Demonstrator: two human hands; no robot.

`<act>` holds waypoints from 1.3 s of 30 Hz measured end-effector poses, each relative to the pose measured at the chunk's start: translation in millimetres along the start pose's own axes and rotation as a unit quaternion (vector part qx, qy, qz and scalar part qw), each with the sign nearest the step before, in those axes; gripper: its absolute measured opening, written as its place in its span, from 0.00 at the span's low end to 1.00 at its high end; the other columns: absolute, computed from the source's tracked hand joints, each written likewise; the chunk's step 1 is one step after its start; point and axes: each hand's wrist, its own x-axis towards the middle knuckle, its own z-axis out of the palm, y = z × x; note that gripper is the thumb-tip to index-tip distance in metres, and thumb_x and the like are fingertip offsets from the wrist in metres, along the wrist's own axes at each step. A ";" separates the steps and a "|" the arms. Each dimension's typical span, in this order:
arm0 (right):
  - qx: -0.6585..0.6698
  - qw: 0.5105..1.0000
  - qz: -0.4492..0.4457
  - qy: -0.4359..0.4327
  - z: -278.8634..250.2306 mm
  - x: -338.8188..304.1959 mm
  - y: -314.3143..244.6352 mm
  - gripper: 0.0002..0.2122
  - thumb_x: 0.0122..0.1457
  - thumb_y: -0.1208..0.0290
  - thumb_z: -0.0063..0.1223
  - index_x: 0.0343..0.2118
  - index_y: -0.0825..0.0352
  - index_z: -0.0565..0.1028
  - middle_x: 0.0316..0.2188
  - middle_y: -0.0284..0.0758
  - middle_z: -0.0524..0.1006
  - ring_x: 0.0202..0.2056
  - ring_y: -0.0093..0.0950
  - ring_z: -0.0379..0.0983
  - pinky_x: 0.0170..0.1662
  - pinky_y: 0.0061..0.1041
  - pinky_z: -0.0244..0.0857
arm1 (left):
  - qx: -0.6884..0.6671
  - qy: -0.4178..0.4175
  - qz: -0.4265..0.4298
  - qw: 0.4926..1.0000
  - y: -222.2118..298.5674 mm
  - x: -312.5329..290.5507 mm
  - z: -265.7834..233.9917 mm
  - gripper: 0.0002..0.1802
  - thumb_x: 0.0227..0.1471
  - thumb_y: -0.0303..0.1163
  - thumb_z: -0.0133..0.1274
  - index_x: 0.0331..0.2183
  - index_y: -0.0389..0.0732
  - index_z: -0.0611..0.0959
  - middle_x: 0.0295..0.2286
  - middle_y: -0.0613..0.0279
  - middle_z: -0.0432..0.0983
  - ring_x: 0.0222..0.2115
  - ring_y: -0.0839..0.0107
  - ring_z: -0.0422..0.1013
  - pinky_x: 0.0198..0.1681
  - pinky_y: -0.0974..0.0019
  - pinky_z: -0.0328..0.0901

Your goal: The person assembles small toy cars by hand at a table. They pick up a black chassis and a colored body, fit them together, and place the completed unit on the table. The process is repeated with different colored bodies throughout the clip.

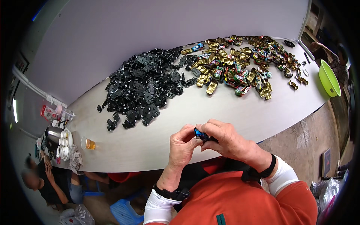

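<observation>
A small blue toy car (200, 134) is pinched between the left hand (182, 145) and right hand (227, 139), held just above the near edge of the bench (157, 150), piles of black parts (144, 84) and gold car shells (240, 62) well behind.

Small blue toy car (201, 134), pinched btwn both hands, above table edge.

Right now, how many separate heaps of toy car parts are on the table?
2: a black chassis heap at table centre-left, and a gold and coloured car-body heap to its right. Strays lie around both.
</observation>
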 end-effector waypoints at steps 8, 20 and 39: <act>-0.074 0.997 -0.001 0.002 4.6 -5.4 10.8 0.23 0.45 0.80 0.57 0.47 0.65 0.69 0.30 0.40 0.68 0.26 0.33 0.72 0.29 0.27 0.70 | 0.049 0.095 -0.039 0.994 -3.4 -7.0 19.0 0.16 0.46 0.16 0.52 0.41 0.30 0.73 0.32 0.61 0.71 0.30 0.75 0.71 0.31 0.73 0.71; -0.105 0.980 -0.106 0.131 8.5 -12.4 -4.8 0.26 0.42 0.84 0.58 0.48 0.67 0.68 0.29 0.37 0.69 0.27 0.29 0.71 0.26 0.24 0.70 | 0.214 0.101 0.110 0.965 9.6 -14.4 40.3 0.22 0.45 0.23 0.57 0.45 0.31 0.74 0.35 0.64 0.69 0.34 0.79 0.67 0.37 0.78 0.64; 0.149 0.986 -0.006 0.074 -3.2 -20.0 -15.2 0.17 0.50 0.84 0.52 0.44 0.65 0.72 0.25 0.34 0.69 0.20 0.23 0.72 0.23 0.21 0.69 | 0.119 -0.044 0.111 0.986 22.5 -17.0 21.6 0.21 0.40 0.20 0.60 0.41 0.33 0.78 0.33 0.61 0.70 0.30 0.78 0.70 0.29 0.77 0.70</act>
